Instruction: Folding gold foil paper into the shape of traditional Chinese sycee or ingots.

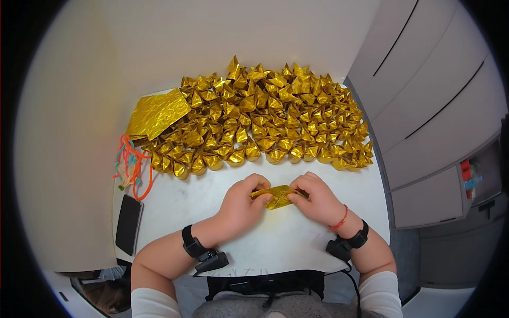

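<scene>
Between my two hands is a small piece of folded gold foil paper [279,197], held above the near middle of the white table [212,177]. My left hand [245,200] pinches its left end between thumb and fingers. On the other end, the thumb and fingers of my right hand [316,199] are closed in the same way. Beyond my hands lies a wide heap of folded gold paper ingots [265,114], pointed at the ends and packed close together. A stack of flat gold foil sheets [158,114] rests at the heap's left end.
An orange cord bundle [139,167] with teal strands hangs about the table's left edge. Below it lies a black phone [129,224]. A pale wall [222,32] closes off the back, and grey cabinets [429,100] stand along the right. Each wrist wears a strapped black device.
</scene>
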The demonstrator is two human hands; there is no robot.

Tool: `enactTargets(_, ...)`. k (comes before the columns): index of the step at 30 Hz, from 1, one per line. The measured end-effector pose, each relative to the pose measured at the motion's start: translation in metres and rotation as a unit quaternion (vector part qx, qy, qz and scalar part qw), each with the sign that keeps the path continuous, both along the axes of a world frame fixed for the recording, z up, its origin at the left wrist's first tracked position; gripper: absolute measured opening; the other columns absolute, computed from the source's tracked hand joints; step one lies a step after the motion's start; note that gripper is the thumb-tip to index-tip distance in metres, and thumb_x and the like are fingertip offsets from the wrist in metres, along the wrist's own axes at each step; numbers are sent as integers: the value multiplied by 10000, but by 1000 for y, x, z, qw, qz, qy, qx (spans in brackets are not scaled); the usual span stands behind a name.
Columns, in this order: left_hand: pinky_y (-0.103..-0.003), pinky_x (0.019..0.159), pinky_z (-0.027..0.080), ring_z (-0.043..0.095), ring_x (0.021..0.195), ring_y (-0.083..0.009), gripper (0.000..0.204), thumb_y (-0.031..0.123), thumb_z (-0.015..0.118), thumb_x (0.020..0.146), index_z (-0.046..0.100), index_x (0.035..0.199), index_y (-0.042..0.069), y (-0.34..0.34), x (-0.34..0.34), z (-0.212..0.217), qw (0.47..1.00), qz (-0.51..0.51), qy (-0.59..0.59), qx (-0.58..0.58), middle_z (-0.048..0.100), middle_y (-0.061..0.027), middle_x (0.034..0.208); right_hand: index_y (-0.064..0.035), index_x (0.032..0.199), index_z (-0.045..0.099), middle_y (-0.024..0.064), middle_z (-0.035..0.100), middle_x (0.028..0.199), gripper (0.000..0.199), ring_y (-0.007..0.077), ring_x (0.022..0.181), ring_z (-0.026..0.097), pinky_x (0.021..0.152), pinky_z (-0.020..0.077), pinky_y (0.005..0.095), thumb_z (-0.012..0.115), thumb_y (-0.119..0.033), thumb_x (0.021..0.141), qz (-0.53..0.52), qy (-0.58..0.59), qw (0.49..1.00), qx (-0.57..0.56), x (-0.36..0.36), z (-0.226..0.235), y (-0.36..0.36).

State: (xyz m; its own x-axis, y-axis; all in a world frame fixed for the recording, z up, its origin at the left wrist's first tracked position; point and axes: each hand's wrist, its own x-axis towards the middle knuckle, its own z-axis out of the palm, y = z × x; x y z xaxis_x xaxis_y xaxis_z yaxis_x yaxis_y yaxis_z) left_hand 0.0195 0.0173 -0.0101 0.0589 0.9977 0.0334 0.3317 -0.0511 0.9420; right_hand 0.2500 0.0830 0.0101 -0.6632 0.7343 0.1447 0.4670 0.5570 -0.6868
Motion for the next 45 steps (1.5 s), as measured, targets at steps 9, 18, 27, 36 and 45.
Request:
enactTargets(9,-388,829,503,653,941,-274,252,-38,734,757,670,983,53,3,-9,18,908,-68,212,355,721,-86,1010,-54,878,660,79,610,947,148,304,886,561,803,475,393,724,10,761,-10,87,983,159,-2,14,-4)
enactTargets(18,-413,832,530,655,957,-280,218,81,660,777,674,991,38,-12,3,8,884,-170,345,265,721,-120,1139,-52,907,657,88,604,966,167,303,943,576,818,487,397,727,-27,758,89,-52,982,160,2,16,-5)
enactTargets(27,-382,713,556,680,790,-277,114,89,742,772,716,881,64,-15,6,6,911,-134,281,271,745,-87,885,-60,856,670,79,609,889,67,293,874,585,761,497,410,719,-88,821,155,-60,978,128,-1,14,-16)
enactTargets(36,-443,683,516,650,742,-324,66,111,768,838,743,864,55,-8,4,9,959,-75,212,175,674,-108,760,-36,841,647,126,585,834,88,341,804,592,715,499,426,727,-71,852,47,-3,998,29,-8,7,-14)
enactTargets(45,-430,695,520,639,761,-329,94,104,784,829,742,887,42,0,4,8,972,-47,186,134,653,-113,802,-39,853,619,136,576,861,129,353,787,602,687,498,437,743,-69,835,-17,2,1000,25,-16,3,-14)
